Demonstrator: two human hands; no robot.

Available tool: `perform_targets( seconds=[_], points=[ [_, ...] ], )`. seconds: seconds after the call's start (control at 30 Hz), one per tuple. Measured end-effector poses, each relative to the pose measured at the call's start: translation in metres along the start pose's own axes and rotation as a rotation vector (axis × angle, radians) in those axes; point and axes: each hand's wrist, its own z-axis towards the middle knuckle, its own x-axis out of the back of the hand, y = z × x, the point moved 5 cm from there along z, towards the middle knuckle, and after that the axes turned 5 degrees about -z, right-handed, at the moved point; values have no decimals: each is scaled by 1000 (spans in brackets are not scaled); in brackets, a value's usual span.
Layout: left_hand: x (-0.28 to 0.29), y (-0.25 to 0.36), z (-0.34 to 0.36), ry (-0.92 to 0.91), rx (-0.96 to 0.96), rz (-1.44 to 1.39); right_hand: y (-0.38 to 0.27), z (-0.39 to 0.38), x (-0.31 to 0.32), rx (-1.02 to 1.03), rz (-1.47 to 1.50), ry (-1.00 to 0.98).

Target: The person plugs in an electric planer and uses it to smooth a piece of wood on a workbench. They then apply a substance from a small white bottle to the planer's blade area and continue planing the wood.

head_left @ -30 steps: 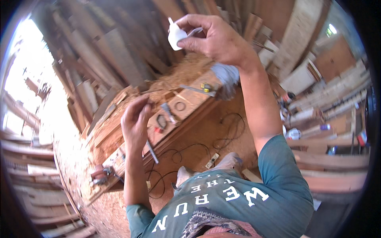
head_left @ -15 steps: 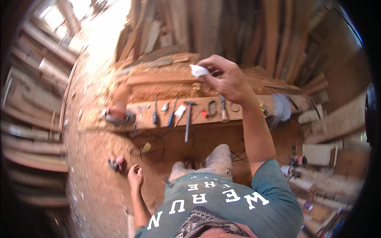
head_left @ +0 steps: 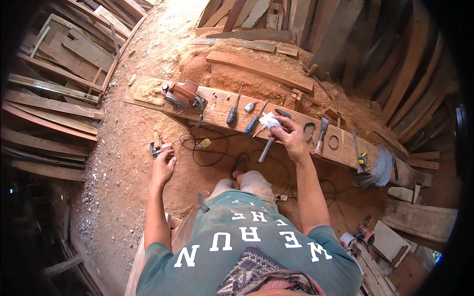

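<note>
My right hand (head_left: 291,140) is closed on a small white container (head_left: 271,121), above the bench (head_left: 217,112), with a hammer (head_left: 264,153) behind it. My left hand (head_left: 164,165) has curled fingers left of the bench's front, overlapping a small tool (head_left: 155,146) low down; whether it holds or only overlaps it is unclear. On the bench lie a dark-handled screwdriver (head_left: 231,114), a blue-handled screwdriver (head_left: 251,126), a chisel-like tool (head_left: 321,138), a dark ring (head_left: 334,143) and a yellow tape measure (head_left: 363,159).
A power planer (head_left: 183,96) sits at the bench's left end, a grey-blue cloth (head_left: 379,167) at its right. Stacked boards (head_left: 59,98) line the left and back. Black cords (head_left: 207,160) loop on the dusty ground below; more tools (head_left: 364,234) and offcuts lie lower right.
My right hand, still holding the white container, has come down toward the bench. My left hand has moved up from near my waist. The view has turned, and the bench now slants.
</note>
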Motion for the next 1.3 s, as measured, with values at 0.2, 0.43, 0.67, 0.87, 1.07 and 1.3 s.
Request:
perform_targets(
  seconds=[0.2, 0.43, 0.67, 0.87, 1.07, 1.3],
  points=[
    [24, 31, 90, -75, 87, 24, 55, 5, 11, -119, 160, 65],
    [55, 33, 210, -50, 32, -2, 109, 28, 5, -261, 399, 120],
    [70, 16, 290, -31, 54, 74, 115, 90, -36, -297, 558, 30],
    [58, 16, 364, -138, -30, 162, 111, 140, -81, -330, 643, -44],
    [23, 3, 434, -505, -96, 298, 127, 186, -132, -353, 589, 13],
    [7, -3, 466, -802, -269, 256, 155, 238, -202, -321, 563, 113]
  ],
)
